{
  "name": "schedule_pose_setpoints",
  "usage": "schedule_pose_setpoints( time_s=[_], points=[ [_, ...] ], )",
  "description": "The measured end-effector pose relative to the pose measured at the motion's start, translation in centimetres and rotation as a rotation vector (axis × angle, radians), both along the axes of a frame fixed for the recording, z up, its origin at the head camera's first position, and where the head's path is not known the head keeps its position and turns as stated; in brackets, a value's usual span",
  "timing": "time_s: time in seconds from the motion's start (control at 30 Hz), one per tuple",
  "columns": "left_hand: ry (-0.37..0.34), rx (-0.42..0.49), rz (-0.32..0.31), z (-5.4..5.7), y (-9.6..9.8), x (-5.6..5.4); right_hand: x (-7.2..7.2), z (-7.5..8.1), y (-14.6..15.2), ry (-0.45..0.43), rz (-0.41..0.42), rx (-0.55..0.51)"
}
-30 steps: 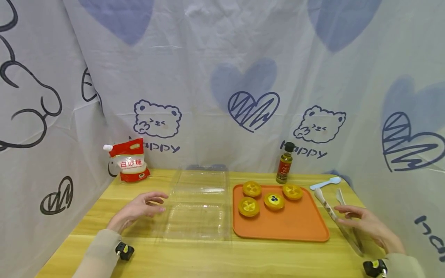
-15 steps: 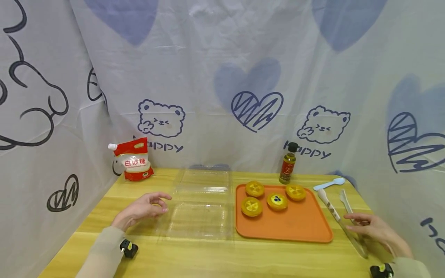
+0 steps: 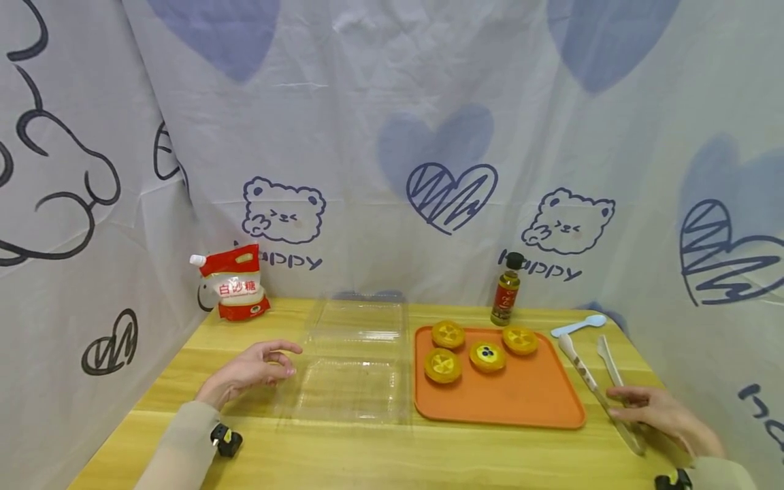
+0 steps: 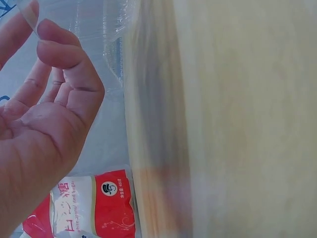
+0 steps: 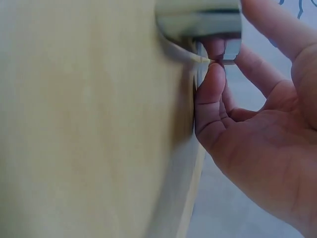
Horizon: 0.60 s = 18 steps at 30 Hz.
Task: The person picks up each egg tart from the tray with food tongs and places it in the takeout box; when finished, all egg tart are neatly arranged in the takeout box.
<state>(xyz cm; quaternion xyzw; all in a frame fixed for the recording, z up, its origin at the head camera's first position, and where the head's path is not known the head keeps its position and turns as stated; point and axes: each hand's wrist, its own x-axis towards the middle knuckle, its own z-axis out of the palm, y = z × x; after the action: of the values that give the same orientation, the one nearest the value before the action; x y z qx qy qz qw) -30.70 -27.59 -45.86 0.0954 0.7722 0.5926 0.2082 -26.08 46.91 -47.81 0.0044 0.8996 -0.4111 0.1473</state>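
Observation:
My right hand (image 3: 664,415) pinches one arm of a pair of tongs (image 3: 584,374), which lies beside the orange tray with its pale tips pointing away from me. In the right wrist view, the thumb and a finger meet at the edge of the curved shiny metal (image 5: 198,20). To the left, my left hand (image 3: 254,367) hovers with relaxed, slightly bent fingers beside a clear plastic clamshell box (image 3: 349,388), its lid laid back. The left wrist view shows the box's transparent edge passing close by the thumb and index fingertips.
Several yellow tarts (image 3: 443,366) sit on the orange tray (image 3: 520,405), one topped with dark dots. Behind it stands a dark-capped bottle (image 3: 505,296). A light blue spoon (image 3: 578,325) lies at the back right. A red and white sugar bag (image 3: 239,286) stands at the back left.
The head view shifted slightly. My right hand's thumb and fingers, apart over the tongs before, now close on one arm of them. The left hand holds its place beside the box.

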Motion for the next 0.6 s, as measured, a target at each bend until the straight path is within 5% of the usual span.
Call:
schedule_pose_setpoints(
  time_s=[0.23,0.6],
  points=[
    [0.004,0.004,-0.01,0.05,0.01,0.05,-0.13,0.11,-0.5,0.028,0.027,0.135],
    [0.001,0.015,-0.019,0.01,-0.03,-0.05,0.18,0.26,-0.72,0.091,0.017,0.106]
  ],
)
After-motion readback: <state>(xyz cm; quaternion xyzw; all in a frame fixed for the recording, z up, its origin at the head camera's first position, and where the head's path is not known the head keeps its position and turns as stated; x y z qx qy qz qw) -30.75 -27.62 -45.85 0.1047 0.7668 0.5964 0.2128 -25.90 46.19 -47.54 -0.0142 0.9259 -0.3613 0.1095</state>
